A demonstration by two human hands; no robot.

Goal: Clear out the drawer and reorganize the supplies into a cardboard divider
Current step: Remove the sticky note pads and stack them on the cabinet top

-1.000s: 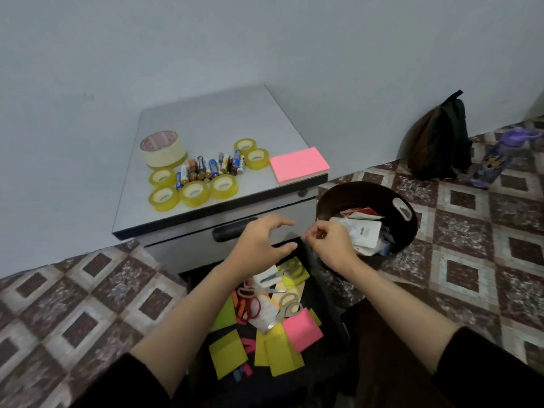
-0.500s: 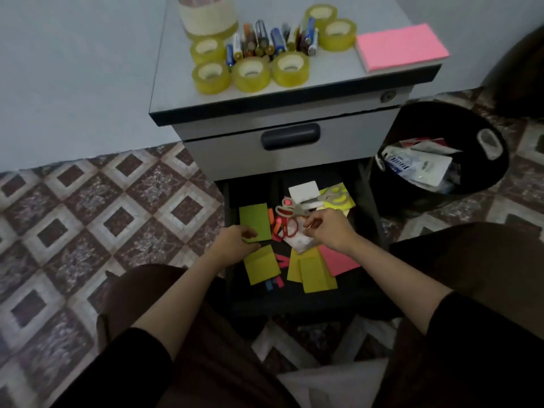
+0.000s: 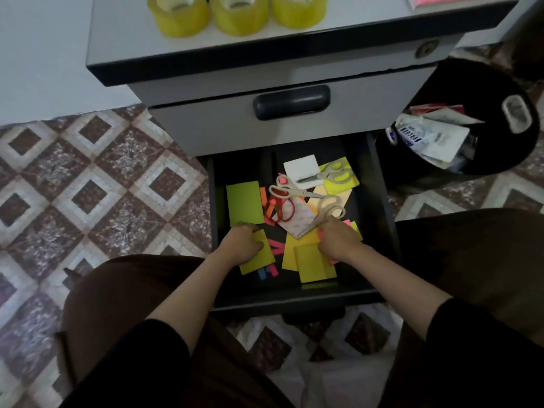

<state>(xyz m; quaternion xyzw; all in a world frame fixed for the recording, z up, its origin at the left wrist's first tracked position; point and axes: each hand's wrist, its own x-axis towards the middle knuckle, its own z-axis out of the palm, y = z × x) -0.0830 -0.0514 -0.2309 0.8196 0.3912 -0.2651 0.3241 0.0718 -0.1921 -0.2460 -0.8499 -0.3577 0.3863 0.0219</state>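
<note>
The lower drawer point(image 3: 294, 298) of a grey cabinet stands pulled out. It holds green and yellow sticky-note pads, a white pad point(image 3: 301, 167), red-handled scissors point(image 3: 282, 200), two pairs of grey-handled scissors point(image 3: 334, 175) and small coloured tabs. My left hand point(image 3: 243, 244) rests curled on a green pad point(image 3: 259, 257) at the drawer's front left. My right hand point(image 3: 338, 240) closes on a yellow pad point(image 3: 315, 265) at the front right, over a pink pad's edge. No cardboard divider is in view.
Three yellow tape rolls point(image 3: 238, 10) stand on the cabinet top point(image 3: 123, 39). The upper drawer point(image 3: 223, 125) is closed. A black bin point(image 3: 482, 113) with paper waste sits to the right on the patterned tile floor. My knees flank the drawer.
The view has dropped and closed in on the open drawer. Both hands went from the cabinet front down into the drawer and settled on the front pads.
</note>
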